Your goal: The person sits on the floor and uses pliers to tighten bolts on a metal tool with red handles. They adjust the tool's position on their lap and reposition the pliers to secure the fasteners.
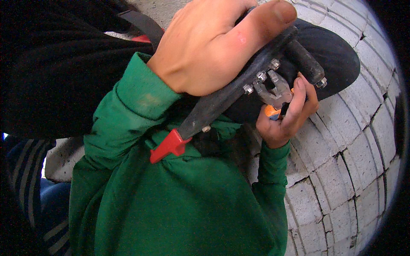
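Note:
A long black part point(213, 109) with a red end piece point(171, 146) lies slantwise in front of my chest. My left hand point(205, 47) is closed over its upper length, the thumb stretched along the top and the other fingertips hidden. Several shiny nuts and bolt ends point(261, 77) stick out of its side, next to a short black cylinder point(305, 62). In my right hand point(294, 111) is a pair of pliers point(277, 91) with orange and blue handles. The jaws are spread at the middle nut; whether they touch it I cannot tell.
A wall of grey blocks point(333, 179) with cracked joints curves along the right side. Behind the bolts is a dark rounded shape point(337, 51), seemingly black cloth. Black cloth point(64, 77) fills the upper left, and striped dark fabric point(30, 179) shows below it.

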Demonstrator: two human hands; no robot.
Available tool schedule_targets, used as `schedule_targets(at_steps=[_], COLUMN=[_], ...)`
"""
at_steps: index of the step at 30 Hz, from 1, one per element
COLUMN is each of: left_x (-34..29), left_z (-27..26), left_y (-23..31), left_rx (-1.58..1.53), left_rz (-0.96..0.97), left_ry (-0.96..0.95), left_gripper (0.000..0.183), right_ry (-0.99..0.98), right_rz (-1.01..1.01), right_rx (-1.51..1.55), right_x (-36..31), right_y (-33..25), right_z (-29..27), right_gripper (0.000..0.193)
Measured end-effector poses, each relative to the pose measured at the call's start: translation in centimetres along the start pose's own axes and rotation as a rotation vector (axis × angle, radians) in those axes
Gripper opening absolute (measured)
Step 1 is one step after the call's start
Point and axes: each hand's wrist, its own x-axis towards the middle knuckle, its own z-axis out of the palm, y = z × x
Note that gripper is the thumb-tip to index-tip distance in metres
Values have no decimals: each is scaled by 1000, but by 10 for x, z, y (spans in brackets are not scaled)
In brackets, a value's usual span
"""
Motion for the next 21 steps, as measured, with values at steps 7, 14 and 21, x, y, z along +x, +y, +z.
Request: schedule_targets(at_steps=[7,14,21], left_x=[2,-1,1], left_z=[-2,3,3], left_y=[1,1,-8], left_rx=[47,143,-58], left_rz=[-64,8,-5], left_ry=[-11,64,74], left_gripper=[71,61,55], right_ry=[20,16,45], right_rz=[21,37,34], right_rx=[55,13,71], right_x=[-1,-1,4], right_y=[-1,-2,-3], right_z=[2,2,5], right_gripper=[64,74,75])
